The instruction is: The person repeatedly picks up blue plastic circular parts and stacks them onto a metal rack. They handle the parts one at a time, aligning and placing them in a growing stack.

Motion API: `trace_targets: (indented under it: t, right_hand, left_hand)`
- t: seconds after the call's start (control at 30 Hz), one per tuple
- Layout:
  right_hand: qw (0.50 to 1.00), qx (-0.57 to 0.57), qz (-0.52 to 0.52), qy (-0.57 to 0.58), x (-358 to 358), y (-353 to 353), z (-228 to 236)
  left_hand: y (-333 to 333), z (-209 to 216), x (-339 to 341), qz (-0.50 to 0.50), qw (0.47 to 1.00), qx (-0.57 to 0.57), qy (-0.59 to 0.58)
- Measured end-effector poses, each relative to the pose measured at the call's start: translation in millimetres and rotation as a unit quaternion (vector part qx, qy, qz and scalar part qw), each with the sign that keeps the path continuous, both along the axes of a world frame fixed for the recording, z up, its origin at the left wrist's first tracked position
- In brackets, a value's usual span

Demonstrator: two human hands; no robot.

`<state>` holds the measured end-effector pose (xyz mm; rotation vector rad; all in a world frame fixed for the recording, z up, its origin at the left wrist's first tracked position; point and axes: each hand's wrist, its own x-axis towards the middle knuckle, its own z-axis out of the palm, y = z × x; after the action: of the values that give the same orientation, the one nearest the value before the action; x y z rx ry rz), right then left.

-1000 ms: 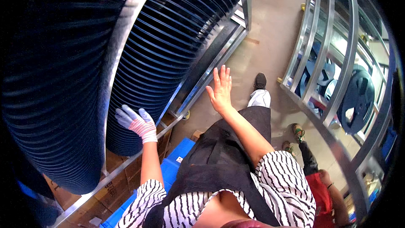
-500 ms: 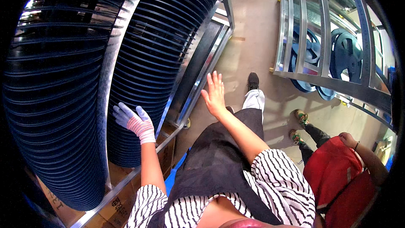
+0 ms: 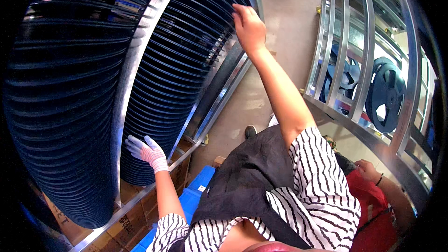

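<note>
Two long rows of black plastic reels, packed edge to edge, fill a metal rack on my left. My left hand [image 3: 147,153], in a pale glove with a pink striped cuff, lies with fingers spread at the near end of the inner reel row [image 3: 161,84]. My bare right hand [image 3: 250,27] reaches to that row's far end. Its fingers are lightly bent at the reels' outer edge; whether they touch is unclear. A bright metal bar [image 3: 135,56] separates the inner row from the outer reel row [image 3: 65,107].
Cardboard boxes [image 3: 123,226] lie under the rack, beside a blue bin [image 3: 198,184]. Across the aisle floor [image 3: 284,23], a metal-barred rack [image 3: 364,51] holds large dark reels [image 3: 386,95]. Close on my right stands a person in red [image 3: 368,191].
My right hand has moved forward from beside the rack to the inner row's far end. My left hand stays near the same spot. The person on the right is now nearer my side.
</note>
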<state>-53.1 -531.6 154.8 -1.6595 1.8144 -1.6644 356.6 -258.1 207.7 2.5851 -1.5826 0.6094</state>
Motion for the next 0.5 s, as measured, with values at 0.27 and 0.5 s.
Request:
trace_targets:
  t: [0.27,0.5]
  right_hand:
    - [0.981,0.037,-0.028,0.188,-1.3,-45.1,14.4]
    - [0.971,-0.002,-0.019,0.237,-7.6,-54.9,5.6]
  left_hand:
    - [11.1,10.1,-19.1,0.01,0.999,0.02,-0.037]
    - [10.3,4.8,-26.3,-0.032,0.995,0.053,-0.082]
